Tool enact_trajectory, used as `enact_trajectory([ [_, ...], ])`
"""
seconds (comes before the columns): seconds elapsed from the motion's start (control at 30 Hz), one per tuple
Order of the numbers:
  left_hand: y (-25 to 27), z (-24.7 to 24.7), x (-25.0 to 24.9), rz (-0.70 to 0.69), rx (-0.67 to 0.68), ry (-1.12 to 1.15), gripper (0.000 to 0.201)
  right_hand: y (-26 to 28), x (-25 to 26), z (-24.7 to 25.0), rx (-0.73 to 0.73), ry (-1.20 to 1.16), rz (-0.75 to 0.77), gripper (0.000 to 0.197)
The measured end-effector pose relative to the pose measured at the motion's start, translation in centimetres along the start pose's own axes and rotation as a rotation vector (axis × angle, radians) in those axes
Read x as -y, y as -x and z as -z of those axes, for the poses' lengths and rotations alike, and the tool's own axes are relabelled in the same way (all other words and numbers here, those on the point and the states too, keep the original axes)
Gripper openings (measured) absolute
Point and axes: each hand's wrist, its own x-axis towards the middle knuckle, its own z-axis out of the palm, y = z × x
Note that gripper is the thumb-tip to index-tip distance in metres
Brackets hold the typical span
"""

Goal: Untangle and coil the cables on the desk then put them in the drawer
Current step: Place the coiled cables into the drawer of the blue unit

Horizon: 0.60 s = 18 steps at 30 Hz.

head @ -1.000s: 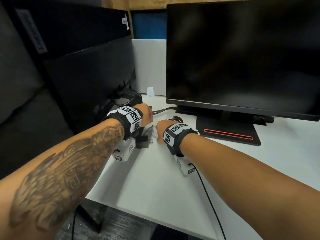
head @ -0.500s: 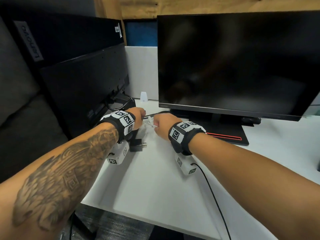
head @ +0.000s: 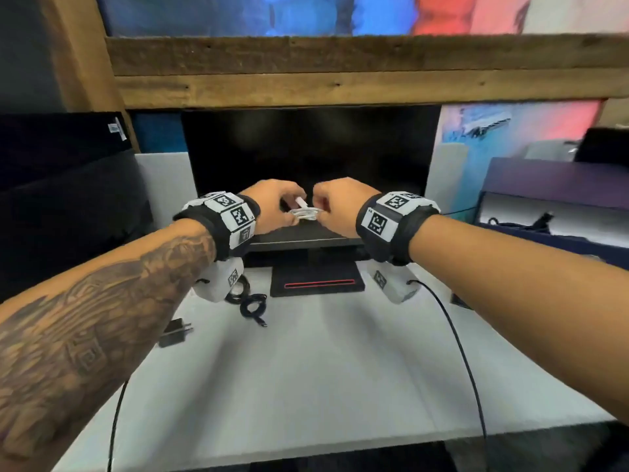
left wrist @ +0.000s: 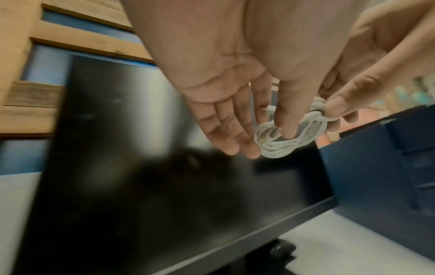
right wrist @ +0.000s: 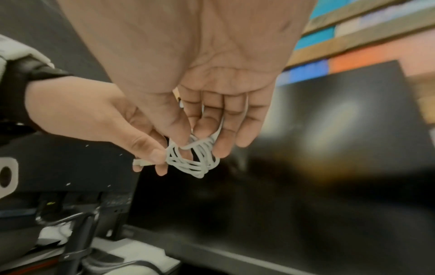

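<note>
Two hands are raised in front of the monitor [head: 306, 158], and a white cable [head: 304, 212] is pinched between them: the left hand [head: 272, 207] grips one side of its loops, the right hand [head: 340, 207] the other. It is judged light, limp and springy, best held across all loops. A black cable [head: 253, 306] and plug adapter [head: 175, 333] lie uncoiled on the counter [head: 306, 386].
</note>
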Motion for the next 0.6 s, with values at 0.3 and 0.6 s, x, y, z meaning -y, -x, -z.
enact_trajectory([
  [0.3, -5.5, -1.1, -18.1, -0.346, -0.104, 0.172, 0.051, 9.7, -11.6, 11.8, -0.229, 0.143, -0.230, 0.004],
  [0.6, -8.3, -5.7, -32.0, -0.571, -0.020, 0.104, 0.029, 19.4, -20.6, 17.1, -0.188, 0.151, -0.354, 0.011],
])
